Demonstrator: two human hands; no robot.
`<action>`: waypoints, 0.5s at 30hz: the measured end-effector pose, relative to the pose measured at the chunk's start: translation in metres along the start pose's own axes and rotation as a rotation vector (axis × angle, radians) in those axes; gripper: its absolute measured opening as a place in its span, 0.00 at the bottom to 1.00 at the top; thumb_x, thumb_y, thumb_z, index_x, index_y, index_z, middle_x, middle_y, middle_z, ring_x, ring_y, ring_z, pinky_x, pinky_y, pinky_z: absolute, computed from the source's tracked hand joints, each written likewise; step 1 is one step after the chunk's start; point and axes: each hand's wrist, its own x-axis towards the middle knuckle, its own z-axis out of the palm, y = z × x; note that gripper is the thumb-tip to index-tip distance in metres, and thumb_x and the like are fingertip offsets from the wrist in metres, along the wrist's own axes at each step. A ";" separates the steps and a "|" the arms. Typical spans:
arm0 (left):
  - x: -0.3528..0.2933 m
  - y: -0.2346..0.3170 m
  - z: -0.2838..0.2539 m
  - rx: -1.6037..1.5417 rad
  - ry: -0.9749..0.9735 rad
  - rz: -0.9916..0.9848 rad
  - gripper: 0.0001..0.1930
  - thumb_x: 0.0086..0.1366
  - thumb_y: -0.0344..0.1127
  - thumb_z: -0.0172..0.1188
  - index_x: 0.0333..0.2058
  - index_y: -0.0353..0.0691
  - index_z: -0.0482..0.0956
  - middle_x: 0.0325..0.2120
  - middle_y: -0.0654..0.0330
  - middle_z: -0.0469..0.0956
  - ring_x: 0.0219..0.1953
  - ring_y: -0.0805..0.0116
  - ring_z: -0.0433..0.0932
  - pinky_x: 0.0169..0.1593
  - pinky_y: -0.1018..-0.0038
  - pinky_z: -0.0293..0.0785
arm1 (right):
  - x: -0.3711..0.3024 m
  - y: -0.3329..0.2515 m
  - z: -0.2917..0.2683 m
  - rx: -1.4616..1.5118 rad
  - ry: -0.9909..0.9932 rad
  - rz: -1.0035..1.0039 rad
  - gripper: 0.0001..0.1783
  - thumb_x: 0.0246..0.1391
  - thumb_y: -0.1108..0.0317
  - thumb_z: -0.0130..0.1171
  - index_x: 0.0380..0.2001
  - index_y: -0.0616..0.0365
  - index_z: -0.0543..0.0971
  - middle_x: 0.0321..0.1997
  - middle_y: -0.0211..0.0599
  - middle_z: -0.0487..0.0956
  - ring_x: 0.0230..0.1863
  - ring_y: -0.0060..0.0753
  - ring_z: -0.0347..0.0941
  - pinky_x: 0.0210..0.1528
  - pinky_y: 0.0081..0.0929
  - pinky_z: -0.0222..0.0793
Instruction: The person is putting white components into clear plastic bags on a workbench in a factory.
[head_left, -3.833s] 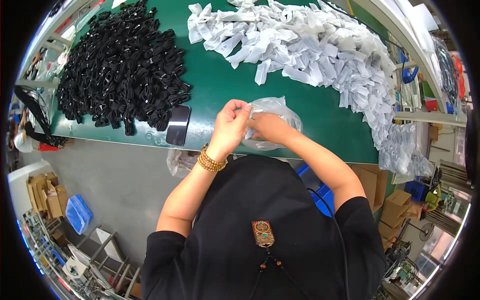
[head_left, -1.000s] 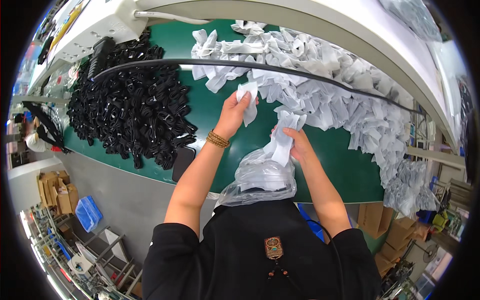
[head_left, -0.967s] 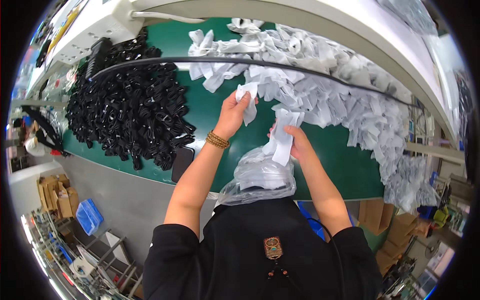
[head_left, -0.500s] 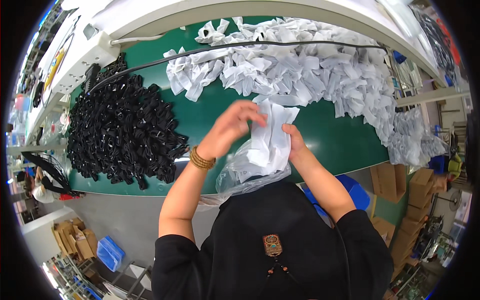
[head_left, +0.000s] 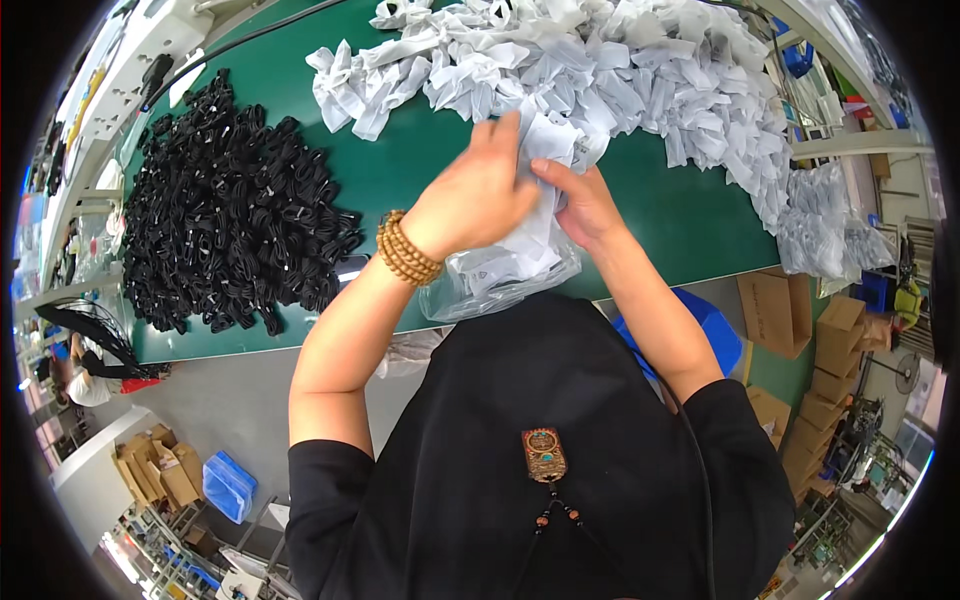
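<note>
Seen from above, at the near edge of a green counter [head_left: 375, 175]: a loose stack of white packets [head_left: 550, 146] between both hands, just above a clear plastic bag [head_left: 490, 299], with more white showing through the film. Right hand [head_left: 592, 208] with thumb laid across the stack, fingers clamped on its right side. Left hand [head_left: 472, 192] blurred over the stack's left side; cannot tell whether fingers apart or closed on anything. Beyond, a broad heap of similar packets [head_left: 690, 115]; to the left, a mound of coiled black cables [head_left: 230, 220], with a phone [head_left: 350, 268] by its near edge.

For careful handling, judging by this pose: pinch firmly with the right thumb, but not enough to crumple the thin wrapping. Even up the slanting edges with the left fingers. Avoid catching the limp film under fingertips. Best to work low, well apart from the heap, to prevent mixing.
</note>
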 end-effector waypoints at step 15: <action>-0.028 0.007 0.027 -0.349 0.251 0.055 0.43 0.36 0.33 0.70 0.55 0.30 0.64 0.47 0.45 0.72 0.51 0.51 0.72 0.56 0.63 0.68 | -0.024 0.004 -0.004 -0.057 -0.470 0.023 0.48 0.56 0.30 0.40 0.64 0.61 0.57 0.67 0.36 0.60 0.66 0.32 0.58 0.66 0.34 0.54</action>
